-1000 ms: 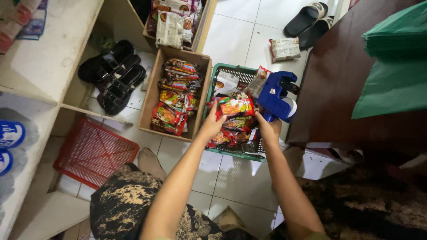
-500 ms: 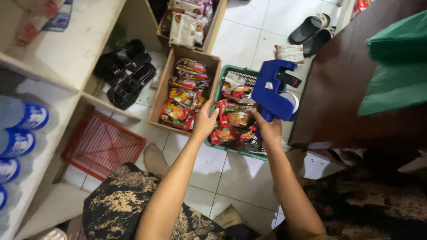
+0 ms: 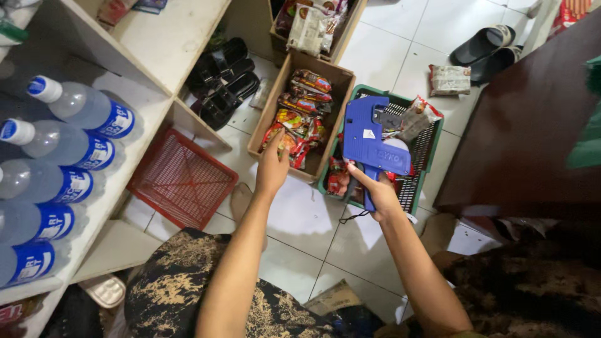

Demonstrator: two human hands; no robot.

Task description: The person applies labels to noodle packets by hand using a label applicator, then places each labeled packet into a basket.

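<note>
My right hand (image 3: 379, 195) grips the handle of a blue price-label gun (image 3: 372, 140), held above a green plastic basket (image 3: 432, 147) with a few snack packets in it. My left hand (image 3: 273, 168) reaches into a cardboard box (image 3: 338, 84) and closes on a red snack packet (image 3: 289, 141) at its near end. Several red and orange snack packets fill that box.
A red mesh basket (image 3: 181, 178) lies on the tiled floor at left. White shelves (image 3: 163, 37) hold water bottles (image 3: 81, 109). Black sandals (image 3: 222, 81) sit under the shelf, dark slippers (image 3: 485, 45) and a loose packet (image 3: 449, 79) lie further off. A dark wooden counter (image 3: 526, 131) stands at right.
My left hand moved from the green basket over to the cardboard box with packets. My right hand lifted the label gun clear of the basket. The view shifted left, showing more bottles.
</note>
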